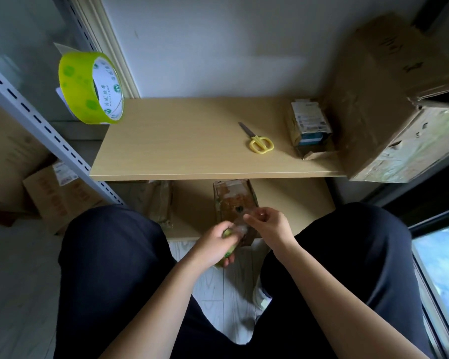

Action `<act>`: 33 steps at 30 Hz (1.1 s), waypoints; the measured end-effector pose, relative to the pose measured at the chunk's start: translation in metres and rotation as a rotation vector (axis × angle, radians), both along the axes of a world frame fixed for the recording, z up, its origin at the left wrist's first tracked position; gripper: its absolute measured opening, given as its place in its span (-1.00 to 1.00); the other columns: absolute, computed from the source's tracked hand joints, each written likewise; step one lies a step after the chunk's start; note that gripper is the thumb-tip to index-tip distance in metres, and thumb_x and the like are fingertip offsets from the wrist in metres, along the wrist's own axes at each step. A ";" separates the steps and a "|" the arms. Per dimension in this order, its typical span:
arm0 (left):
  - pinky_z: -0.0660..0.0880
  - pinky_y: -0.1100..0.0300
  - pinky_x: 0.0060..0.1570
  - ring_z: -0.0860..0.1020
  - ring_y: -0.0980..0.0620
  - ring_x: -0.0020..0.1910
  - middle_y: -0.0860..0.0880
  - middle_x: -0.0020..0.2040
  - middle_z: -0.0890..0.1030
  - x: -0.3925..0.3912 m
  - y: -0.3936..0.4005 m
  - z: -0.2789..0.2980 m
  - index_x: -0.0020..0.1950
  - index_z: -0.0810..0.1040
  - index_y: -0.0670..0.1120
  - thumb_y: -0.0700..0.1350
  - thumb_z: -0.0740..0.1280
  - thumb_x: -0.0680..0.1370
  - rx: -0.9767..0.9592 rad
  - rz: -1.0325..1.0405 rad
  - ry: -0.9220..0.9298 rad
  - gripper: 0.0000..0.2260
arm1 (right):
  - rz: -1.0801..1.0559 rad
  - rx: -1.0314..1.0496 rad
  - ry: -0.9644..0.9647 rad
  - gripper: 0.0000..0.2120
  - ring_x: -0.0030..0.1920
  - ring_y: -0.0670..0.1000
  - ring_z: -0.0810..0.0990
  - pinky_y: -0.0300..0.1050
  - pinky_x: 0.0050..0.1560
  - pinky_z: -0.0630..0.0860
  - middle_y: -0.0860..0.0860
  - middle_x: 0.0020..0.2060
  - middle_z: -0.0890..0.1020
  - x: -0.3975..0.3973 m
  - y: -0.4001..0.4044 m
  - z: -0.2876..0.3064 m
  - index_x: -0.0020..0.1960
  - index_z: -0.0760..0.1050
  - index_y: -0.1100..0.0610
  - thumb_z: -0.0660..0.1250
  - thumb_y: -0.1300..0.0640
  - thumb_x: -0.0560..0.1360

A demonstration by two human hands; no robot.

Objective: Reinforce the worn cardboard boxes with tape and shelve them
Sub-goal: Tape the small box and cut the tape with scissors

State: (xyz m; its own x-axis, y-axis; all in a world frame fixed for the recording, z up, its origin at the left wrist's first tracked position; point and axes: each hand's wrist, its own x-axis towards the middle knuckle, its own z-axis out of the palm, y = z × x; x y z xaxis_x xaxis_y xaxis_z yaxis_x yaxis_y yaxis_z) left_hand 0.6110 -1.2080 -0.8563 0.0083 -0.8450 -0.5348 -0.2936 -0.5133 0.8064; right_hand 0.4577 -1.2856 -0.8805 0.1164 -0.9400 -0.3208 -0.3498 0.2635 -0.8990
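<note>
Taping step in hand. Left hand (pixel 219 243) grips a small green tape roll (pixel 228 251), mostly hidden by its fingers, at the front edge of the lower wooden shelf (pixel 283 200). Right hand (pixel 266 222) pinches what looks like the clear tape end, stretched over the small brown worn cardboard box (pixel 233 200) standing on that shelf's front middle. Next move, as I judge it: press the strip down along the box, then cut it.

Yellow-handled scissors (pixel 259 141) lie right of centre on the upper wooden shelf (pixel 179 146). A large yellow-green tape roll (pixel 88 86) stands at its rear left corner; a small labelled cardboard box (pixel 310 128) sits near its right edge.
</note>
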 end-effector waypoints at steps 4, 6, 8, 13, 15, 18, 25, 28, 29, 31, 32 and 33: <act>0.39 0.29 -0.53 0.49 0.07 -0.52 0.02 -0.44 0.58 -0.003 0.000 -0.002 0.07 0.51 0.20 0.07 0.22 0.66 -0.060 -0.069 -0.001 -0.92 | 0.001 0.118 -0.090 -0.61 -0.32 -0.07 0.63 -0.32 -0.34 0.49 0.01 -0.28 0.69 -0.008 -0.007 0.006 0.08 0.55 -0.10 0.60 -0.05 0.32; 0.39 0.28 -0.52 0.49 0.05 -0.51 0.00 -0.42 0.59 -0.003 -0.001 -0.003 0.09 0.51 0.19 0.05 0.23 0.66 -0.082 -0.095 -0.024 -0.92 | 0.030 0.237 -0.222 -0.59 -0.41 -0.03 0.49 -0.28 -0.41 0.39 0.02 -0.36 0.61 -0.012 -0.009 0.006 -0.04 0.65 0.20 0.57 -0.09 0.29; 0.41 0.24 -0.48 0.50 0.03 -0.50 -0.01 -0.43 0.59 -0.001 -0.001 -0.005 0.10 0.50 0.18 0.04 0.23 0.65 -0.108 -0.125 -0.082 -0.92 | -0.017 0.489 -0.363 -0.67 -0.45 -0.05 0.43 -0.26 -0.44 0.36 0.04 -0.42 0.54 -0.017 -0.012 0.004 -0.18 0.59 0.26 0.52 -0.02 0.36; 0.45 0.15 -0.40 0.55 0.00 -0.46 -0.02 -0.42 0.61 -0.004 0.001 -0.009 0.15 0.49 0.18 0.06 0.24 0.65 -0.148 -0.207 -0.149 -0.89 | -0.072 0.752 -0.362 -0.83 -0.52 -0.11 0.47 -0.30 -0.51 0.43 0.04 -0.44 0.59 -0.029 -0.016 -0.004 -0.27 0.56 0.20 0.49 0.20 0.46; 0.42 0.23 -0.45 0.54 0.02 -0.47 -0.02 -0.40 0.62 -0.007 0.002 -0.008 0.14 0.50 0.19 0.10 0.24 0.64 -0.122 -0.213 -0.123 -0.89 | -0.069 0.627 -0.286 -0.83 -0.54 -0.14 0.46 -0.34 -0.53 0.38 0.04 -0.46 0.61 -0.030 -0.013 -0.004 -0.29 0.59 0.20 0.48 0.24 0.46; 0.37 0.28 -0.51 0.53 0.04 -0.48 0.01 -0.40 0.62 -0.008 0.000 -0.009 0.15 0.49 0.18 0.05 0.24 0.62 -0.015 -0.191 -0.042 -0.87 | 0.000 0.294 -0.093 -0.77 -0.55 -0.13 0.46 -0.36 -0.52 0.37 -0.03 -0.54 0.60 -0.029 -0.010 0.001 -0.37 0.61 0.15 0.48 0.30 0.45; 0.53 0.19 -0.42 0.58 0.00 -0.45 -0.10 -0.35 0.66 -0.002 -0.015 -0.008 0.19 0.51 0.03 -0.11 0.22 0.62 0.193 -0.033 0.188 -0.83 | -0.014 -0.192 0.260 -0.88 -0.38 -0.11 0.60 -0.33 -0.35 0.44 -0.15 -0.44 0.65 -0.016 -0.008 0.011 -0.26 0.67 0.01 0.46 0.12 0.45; 0.54 0.20 -0.44 0.61 0.01 -0.45 -0.09 -0.35 0.68 0.002 -0.023 -0.010 0.23 0.46 -0.01 -0.07 0.26 0.63 0.240 -0.046 0.116 -0.82 | -0.102 -0.204 0.270 -0.89 -0.33 -0.15 0.61 -0.36 -0.32 0.44 -0.09 -0.39 0.66 -0.010 -0.008 0.012 -0.23 0.68 0.07 0.43 0.16 0.46; 0.53 0.21 -0.47 0.60 0.02 -0.48 -0.08 -0.37 0.68 0.006 -0.024 -0.011 0.19 0.46 -0.01 0.00 0.27 0.64 0.261 -0.054 0.068 -0.83 | -0.166 -0.185 0.241 -0.89 -0.38 -0.21 0.58 -0.42 -0.38 0.39 -0.11 -0.41 0.65 -0.012 -0.013 0.012 -0.22 0.68 0.07 0.43 0.16 0.47; 0.49 0.23 -0.51 0.55 0.08 -0.53 -0.05 -0.39 0.64 0.015 -0.019 -0.014 0.09 0.45 0.02 0.16 0.27 0.63 0.280 -0.079 -0.034 -0.77 | -0.326 -0.100 0.134 -0.90 -0.50 -0.26 0.52 -0.42 -0.49 0.34 -0.13 -0.46 0.63 -0.022 -0.029 0.015 -0.18 0.67 0.11 0.42 0.14 0.50; 0.49 0.24 -0.50 0.54 0.10 -0.53 -0.02 -0.39 0.62 0.020 -0.015 -0.015 0.10 0.46 0.01 0.19 0.26 0.62 0.254 -0.112 -0.081 -0.73 | -0.388 -0.047 0.088 -0.89 -0.54 -0.26 0.48 -0.37 -0.50 0.34 -0.13 -0.47 0.64 -0.027 -0.036 0.015 -0.16 0.67 0.13 0.43 0.13 0.51; 0.49 0.24 -0.48 0.53 0.12 -0.53 0.00 -0.39 0.61 0.024 -0.013 -0.016 0.15 0.48 -0.02 0.20 0.25 0.62 0.212 -0.152 -0.123 -0.69 | -0.428 -0.001 0.059 -0.89 -0.56 -0.26 0.45 -0.33 -0.50 0.34 -0.13 -0.48 0.64 -0.031 -0.039 0.014 -0.17 0.68 0.13 0.44 0.12 0.50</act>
State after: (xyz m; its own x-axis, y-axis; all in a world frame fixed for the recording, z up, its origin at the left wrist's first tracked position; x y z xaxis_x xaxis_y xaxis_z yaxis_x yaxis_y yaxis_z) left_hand 0.6346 -1.2215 -0.8722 -0.0339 -0.7112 -0.7022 -0.4692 -0.6090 0.6395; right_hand 0.4270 -1.3251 -0.8662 -0.3020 -0.8999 -0.3147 -0.2597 0.3952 -0.8811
